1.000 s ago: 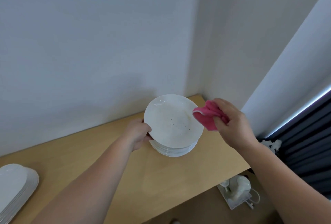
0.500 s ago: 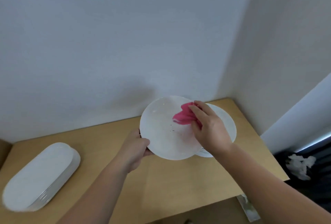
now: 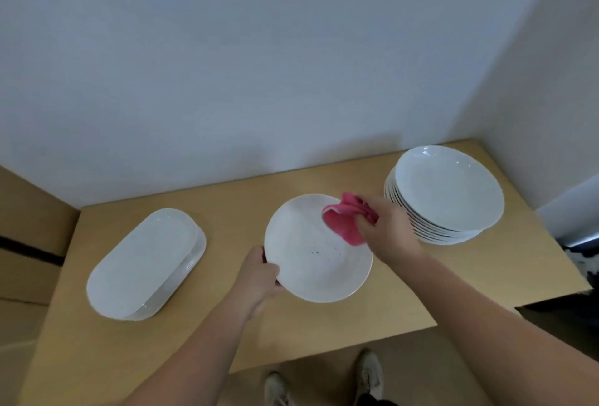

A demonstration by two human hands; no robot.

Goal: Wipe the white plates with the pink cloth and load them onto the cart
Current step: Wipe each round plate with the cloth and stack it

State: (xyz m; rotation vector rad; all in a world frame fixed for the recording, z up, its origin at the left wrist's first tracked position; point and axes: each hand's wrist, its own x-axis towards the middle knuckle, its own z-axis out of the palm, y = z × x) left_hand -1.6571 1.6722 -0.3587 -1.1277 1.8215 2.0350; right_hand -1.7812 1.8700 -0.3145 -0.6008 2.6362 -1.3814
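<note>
My left hand [image 3: 259, 279] grips the left rim of a round white plate [image 3: 311, 259] held above the wooden table [image 3: 389, 302]. Small dark specks dot the plate's middle. My right hand [image 3: 385, 230] holds the bunched pink cloth [image 3: 343, 220] pressed on the plate's upper right part. A stack of several round white plates [image 3: 447, 195] stands at the table's back right. A stack of oval white plates [image 3: 146, 263] lies on the left. No cart is in view.
White walls close off the back and right side of the table. Wooden panels [image 3: 29, 243] stand to the left. My shoes [image 3: 369, 373] show on the floor below the table's front edge. Dark things lie at the far right edge.
The plate came off the round stack and now sits left of it. The pink cloth went from the plate's edge onto its surface. The view swung left and down.
</note>
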